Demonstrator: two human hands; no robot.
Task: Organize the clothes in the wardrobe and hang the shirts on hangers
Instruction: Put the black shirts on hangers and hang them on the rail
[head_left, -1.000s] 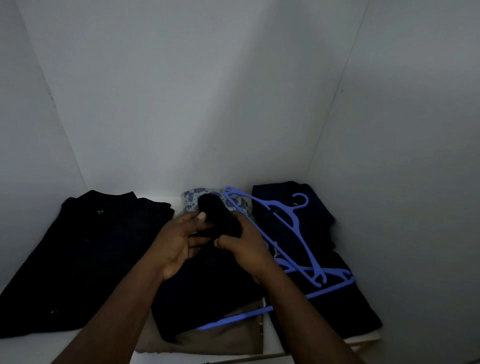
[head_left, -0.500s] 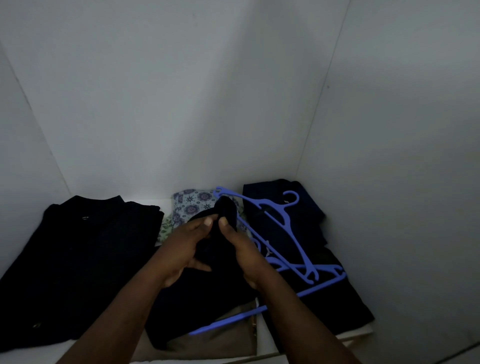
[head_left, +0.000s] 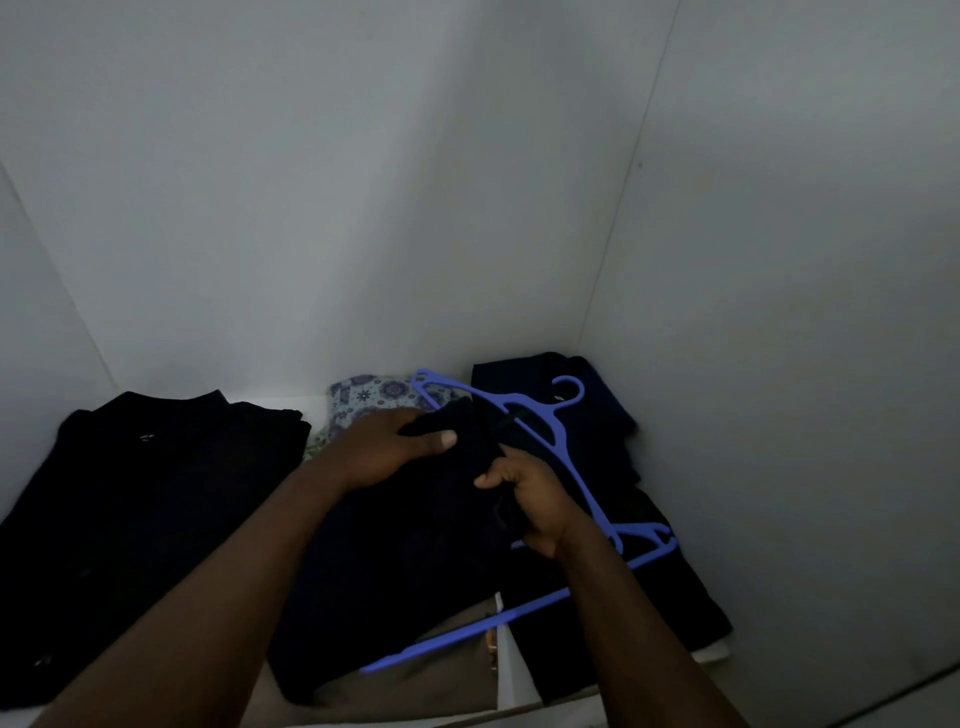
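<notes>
The main risk lay with the blue hangers (head_left: 457, 635): they sprawled across the right edge of the dark garment (head_left: 405, 561), so lifting that cloth would likely have snagged them, tipping them off the shelf (head_left: 511, 675) or tangling them in the fabric. Pulling could also have dragged the brown garment (head_left: 415, 686) beneath it out of place. In the dim light, separating it from the navy garment (head_left: 665, 587) alongside looked error-prone. The dark garment sat mid-shelf, directly under both hands. The left hand (head_left: 384, 452) was closed around its bunched upper end, and the right hand (head_left: 530, 504) clutched a fold just beside the hangers.
</notes>
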